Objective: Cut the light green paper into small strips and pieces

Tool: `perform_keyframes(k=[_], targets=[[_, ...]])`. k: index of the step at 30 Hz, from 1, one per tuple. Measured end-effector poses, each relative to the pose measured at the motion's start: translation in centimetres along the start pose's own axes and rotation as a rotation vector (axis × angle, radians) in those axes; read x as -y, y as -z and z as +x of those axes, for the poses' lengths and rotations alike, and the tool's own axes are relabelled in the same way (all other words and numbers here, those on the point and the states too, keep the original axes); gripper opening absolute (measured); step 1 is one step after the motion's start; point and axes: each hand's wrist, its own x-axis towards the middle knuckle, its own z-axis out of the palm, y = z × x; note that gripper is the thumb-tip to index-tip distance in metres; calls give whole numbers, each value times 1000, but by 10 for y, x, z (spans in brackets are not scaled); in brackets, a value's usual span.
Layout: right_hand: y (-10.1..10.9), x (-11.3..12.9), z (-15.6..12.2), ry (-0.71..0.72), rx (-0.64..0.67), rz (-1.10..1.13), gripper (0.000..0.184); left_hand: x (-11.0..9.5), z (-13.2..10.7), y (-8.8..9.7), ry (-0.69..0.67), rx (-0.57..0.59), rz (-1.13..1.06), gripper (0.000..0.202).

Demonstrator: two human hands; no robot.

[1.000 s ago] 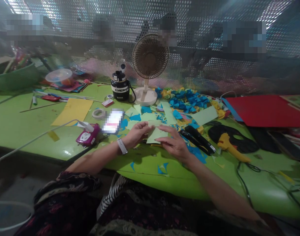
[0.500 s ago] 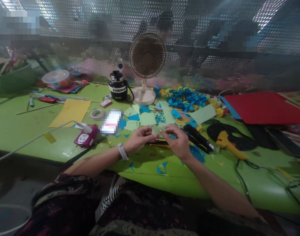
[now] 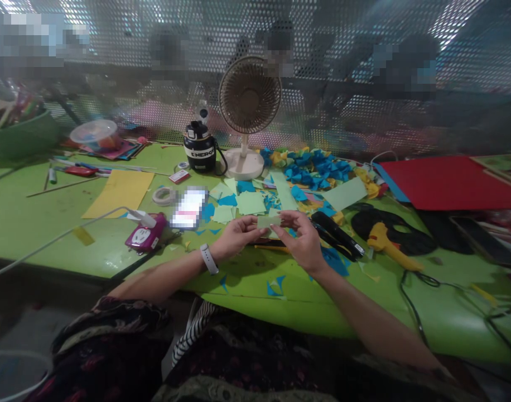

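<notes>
Between my two hands, above the green table (image 3: 247, 279), is a small piece of pale green paper (image 3: 268, 221). My left hand (image 3: 237, 237) pinches its left end, thumb below and fingers behind. The right end is pinched by my right hand (image 3: 300, 238). Just beyond lie squares of pale green paper (image 3: 251, 203) and blue scraps (image 3: 228, 199). A yellow stick-like tool (image 3: 274, 248) lies partly hidden under my hands. To the right of my right hand rests a black stapler (image 3: 338, 237).
Behind stand a fan (image 3: 250, 106) and a black bottle (image 3: 199, 148), beside a heap of blue and yellow folded paper (image 3: 318, 166). A phone (image 3: 189, 208) and a purple power socket (image 3: 145, 231) sit left. A yellow glue gun (image 3: 389, 245) with its cord lies right, near red sheets (image 3: 456, 181).
The pale green paper now shows as a narrower strip, as if folded over. Both hands stay in nearly the same place, with small finger shifts.
</notes>
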Motion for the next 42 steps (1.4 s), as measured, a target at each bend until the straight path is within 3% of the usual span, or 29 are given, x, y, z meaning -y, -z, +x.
perform_keyframes(k=[17,32,38,42], targets=[[-2,-3,-1,-39,0,35,43,1,1,1,2,8,16,43],[1,-2,0,13,-24,2,32,3,1,3,-8,28,58,44],[1,1,0,50,-43,-11,25,3,1,3,-10,10,148,45],[4,1,2,39,-48,-22,24,-6,0,4,111,46,320,43]])
